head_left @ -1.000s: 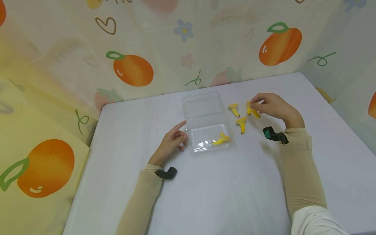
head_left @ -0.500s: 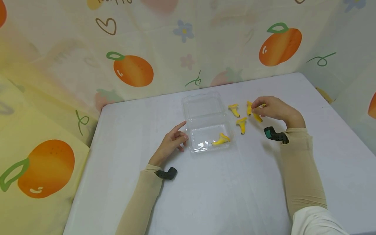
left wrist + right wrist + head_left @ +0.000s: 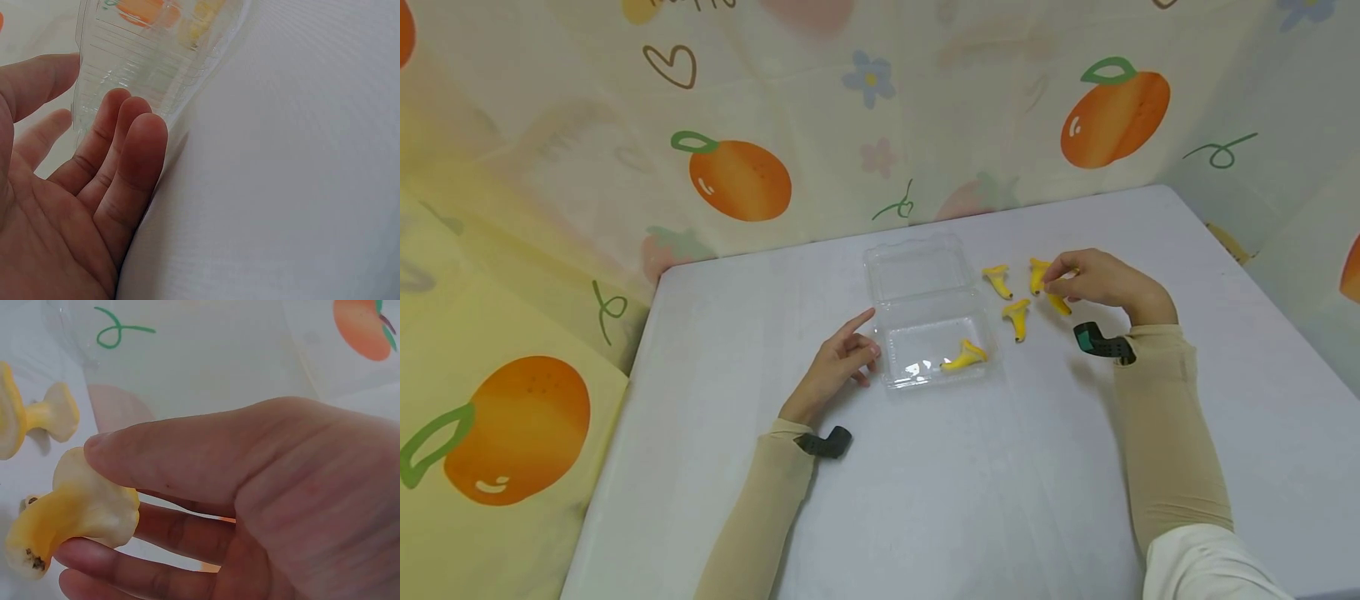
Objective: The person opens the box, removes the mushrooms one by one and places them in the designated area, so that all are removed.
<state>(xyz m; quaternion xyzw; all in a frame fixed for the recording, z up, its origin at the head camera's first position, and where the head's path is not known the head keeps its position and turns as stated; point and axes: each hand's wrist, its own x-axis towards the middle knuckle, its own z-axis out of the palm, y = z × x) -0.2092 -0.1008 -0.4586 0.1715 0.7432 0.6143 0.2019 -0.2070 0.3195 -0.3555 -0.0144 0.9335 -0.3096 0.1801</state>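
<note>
My right hand (image 3: 1097,279) pinches a small yellow banana-shaped toy (image 3: 50,519) between thumb and fingers. Its flared pale end sits under the thumb, while the curved stem ends in a dark-speckled tip. Beside this hand lie three similar toys (image 3: 1017,320) on the white table. A clear plastic clamshell box (image 3: 921,337) stands to their left with its lid (image 3: 917,271) folded back. One yellow toy (image 3: 965,357) lies inside, at the near right. My left hand (image 3: 831,367), fingers loosely bent, is at the box's left side; in the left wrist view, its fingertips (image 3: 144,140) overlap the clear wall.
The white-covered table (image 3: 940,492) reaches back to a hanging cloth (image 3: 820,133) printed with oranges and flowers. A black wrist camera (image 3: 825,442) sits on the left sleeve and another camera (image 3: 1101,343) on the right.
My right hand has drawn slightly nearer and right with the toy, away from the toy beside it, and hardly moves over the last half second. My left hand and the box have stayed put.
</note>
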